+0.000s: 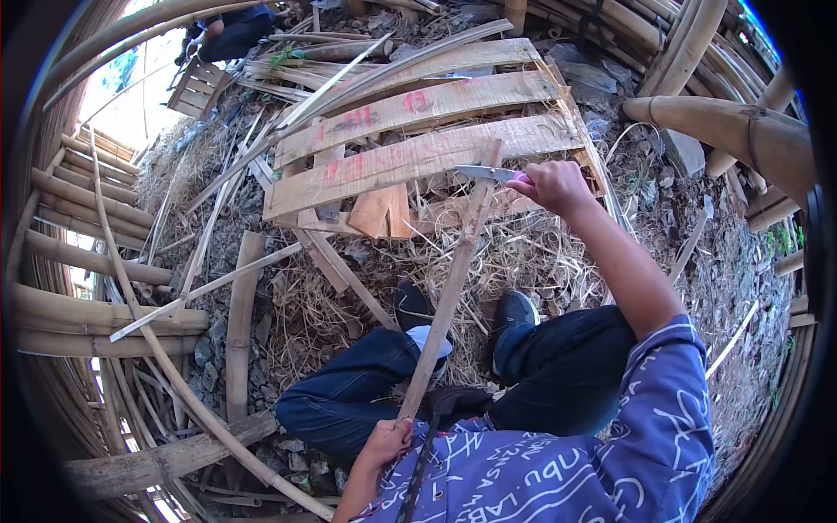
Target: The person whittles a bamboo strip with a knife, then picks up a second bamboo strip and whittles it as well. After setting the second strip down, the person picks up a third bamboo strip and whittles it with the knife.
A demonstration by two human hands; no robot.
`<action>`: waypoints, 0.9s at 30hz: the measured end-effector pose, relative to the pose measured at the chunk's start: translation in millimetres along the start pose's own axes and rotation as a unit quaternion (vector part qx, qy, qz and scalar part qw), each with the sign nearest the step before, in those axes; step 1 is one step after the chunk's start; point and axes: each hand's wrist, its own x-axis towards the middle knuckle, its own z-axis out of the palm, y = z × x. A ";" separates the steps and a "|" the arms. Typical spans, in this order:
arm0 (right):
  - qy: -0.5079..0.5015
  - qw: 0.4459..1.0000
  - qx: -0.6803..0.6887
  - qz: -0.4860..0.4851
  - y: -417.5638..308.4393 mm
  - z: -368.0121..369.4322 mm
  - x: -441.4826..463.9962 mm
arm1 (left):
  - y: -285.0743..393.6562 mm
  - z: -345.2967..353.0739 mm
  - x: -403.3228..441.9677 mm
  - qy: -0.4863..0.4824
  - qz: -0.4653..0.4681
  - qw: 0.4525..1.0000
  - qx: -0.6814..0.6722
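A long strip of bamboo or wood slants up from my lap toward a slatted wooden pallet. Around its lower end, near my waist, my left hand is closed. My right hand grips a knife by its pink handle, most of which the fingers cover. The blade points left and crosses the strip close to its upper end; whether it cuts into the wood I cannot tell. Red marks show on the pallet's slats. Its near edge lies just beyond my feet.
Thin shavings cover the ground around my shoes. Bamboo poles stand stacked on the left, and a thick bamboo pole juts in from the right. Another person sits at the upper left near a small wooden crate.
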 end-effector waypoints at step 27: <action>0.012 0.990 0.069 0.122 30.2 -26.4 -27.2 | -2.0 -37.3 -49.5 0.030 -0.086 0.995 0.038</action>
